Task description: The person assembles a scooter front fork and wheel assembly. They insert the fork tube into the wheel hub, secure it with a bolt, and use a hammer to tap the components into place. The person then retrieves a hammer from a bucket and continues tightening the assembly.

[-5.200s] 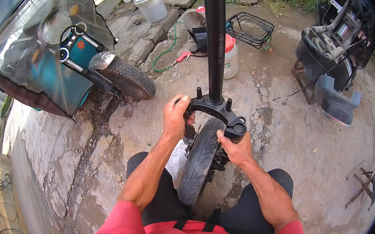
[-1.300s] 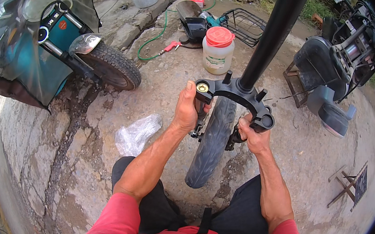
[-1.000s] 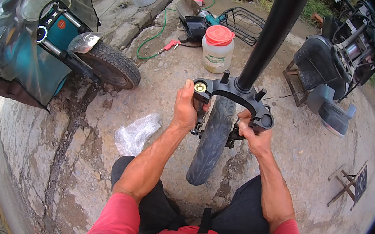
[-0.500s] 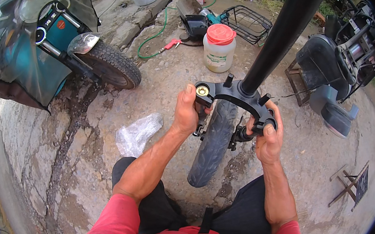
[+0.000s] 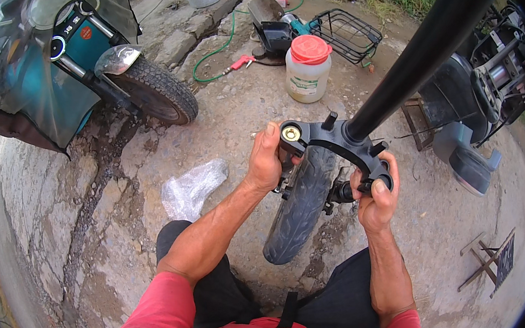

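Note:
Both of my hands grip a black fork clamp (image 5: pixel 332 136) with a long black steering tube (image 5: pixel 413 51) rising from it toward the upper right. My left hand (image 5: pixel 267 160) is closed round its left end, beside a ring with a brass-coloured fitting (image 5: pixel 291 133) inside. Around the right-hand ring my right hand (image 5: pixel 376 199) is wrapped, thumb on top. Beneath the clamp stands a black-tyred wheel (image 5: pixel 299 215), with dark fork or axle parts (image 5: pixel 340 191) at its right side. The clamp hides some fingers of both hands.
Crumpled clear plastic wrap (image 5: pixel 193 188) lies left. Ahead are a red-lidded jar (image 5: pixel 309 71), an air gun (image 5: pixel 240 62) on a green hose and a wire basket (image 5: pixel 346 33). A teal three-wheeler (image 5: pixel 90 60) stands far left; a partly stripped scooter (image 5: pixel 488 68) and small stool (image 5: pixel 494 263) are right.
The clamp and tube have shifted slightly right, with both hands still on them. The tube's upper end leans further right, and the wheel's top has moved a little right.

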Demonstrator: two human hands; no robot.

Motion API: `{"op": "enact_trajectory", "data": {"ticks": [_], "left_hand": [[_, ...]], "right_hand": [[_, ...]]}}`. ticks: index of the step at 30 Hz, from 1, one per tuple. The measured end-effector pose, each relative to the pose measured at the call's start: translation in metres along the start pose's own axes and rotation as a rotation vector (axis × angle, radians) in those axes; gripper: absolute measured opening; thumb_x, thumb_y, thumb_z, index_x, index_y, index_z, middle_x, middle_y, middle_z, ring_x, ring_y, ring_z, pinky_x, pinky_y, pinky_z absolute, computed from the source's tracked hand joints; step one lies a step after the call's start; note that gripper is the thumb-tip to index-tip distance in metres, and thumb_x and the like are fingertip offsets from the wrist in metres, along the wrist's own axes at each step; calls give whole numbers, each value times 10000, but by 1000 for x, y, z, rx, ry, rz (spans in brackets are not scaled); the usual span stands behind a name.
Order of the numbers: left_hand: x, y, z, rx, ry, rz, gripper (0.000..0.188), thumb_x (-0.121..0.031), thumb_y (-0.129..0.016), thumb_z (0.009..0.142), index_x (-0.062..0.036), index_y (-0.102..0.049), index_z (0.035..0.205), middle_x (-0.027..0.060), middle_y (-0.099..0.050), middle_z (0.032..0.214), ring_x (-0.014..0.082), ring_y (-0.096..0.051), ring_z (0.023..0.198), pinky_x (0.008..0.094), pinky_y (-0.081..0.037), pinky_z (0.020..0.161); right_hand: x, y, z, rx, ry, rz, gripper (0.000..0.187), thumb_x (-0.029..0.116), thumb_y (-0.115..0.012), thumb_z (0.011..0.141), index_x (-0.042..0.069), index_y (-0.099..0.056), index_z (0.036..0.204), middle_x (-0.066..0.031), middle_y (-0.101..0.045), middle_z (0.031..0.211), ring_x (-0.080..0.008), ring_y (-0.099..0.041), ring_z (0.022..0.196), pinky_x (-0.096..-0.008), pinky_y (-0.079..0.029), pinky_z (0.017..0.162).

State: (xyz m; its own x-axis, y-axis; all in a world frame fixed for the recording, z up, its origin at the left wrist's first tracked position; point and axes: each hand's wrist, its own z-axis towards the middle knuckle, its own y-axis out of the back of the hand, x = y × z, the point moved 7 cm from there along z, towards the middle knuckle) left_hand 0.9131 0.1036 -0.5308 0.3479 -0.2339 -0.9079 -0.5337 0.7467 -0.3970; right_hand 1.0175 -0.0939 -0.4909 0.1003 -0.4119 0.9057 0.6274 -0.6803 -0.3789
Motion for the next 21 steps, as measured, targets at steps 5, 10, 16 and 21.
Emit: {"op": "enact_trajectory", "data": {"ticks": [5,10,16,21], "left_hand": [[0,0,0,7,9,-19,709,-637,-324,1033,-17,-665,993,39,-636,749,94,-564,612,242,-434,560],[-5,2,-3,-63,43,-118,666,-611,-354,1041,-23,-658,975,35,-625,746,94,-556,613,249,-432,559],[-13,10,0,27,41,-54,666,-614,-361,1035,-11,-637,979,60,-620,751,125,-562,643,268,-448,586],[-15,10,3,59,61,-34,714,-633,-343,1031,5,-664,1030,41,-622,760,107,-547,622,261,-436,565]], "right_hand": [[1,0,-1,38,-17,-4,690,451,-710,791,-10,-465,1242,-85,-569,802,-121,-531,650,-259,-443,565],[27,2,16,300,-61,-472,686,450,-752,754,-18,-524,1201,-80,-613,848,-154,-583,724,-297,-489,676],[74,-72,58,715,-266,-829,536,273,-850,764,-36,-632,1144,-82,-717,901,-174,-677,814,-346,-540,765],[35,-74,63,718,-773,-584,338,162,-846,821,14,-651,1054,-49,-705,818,-132,-686,721,-297,-553,706]]}}
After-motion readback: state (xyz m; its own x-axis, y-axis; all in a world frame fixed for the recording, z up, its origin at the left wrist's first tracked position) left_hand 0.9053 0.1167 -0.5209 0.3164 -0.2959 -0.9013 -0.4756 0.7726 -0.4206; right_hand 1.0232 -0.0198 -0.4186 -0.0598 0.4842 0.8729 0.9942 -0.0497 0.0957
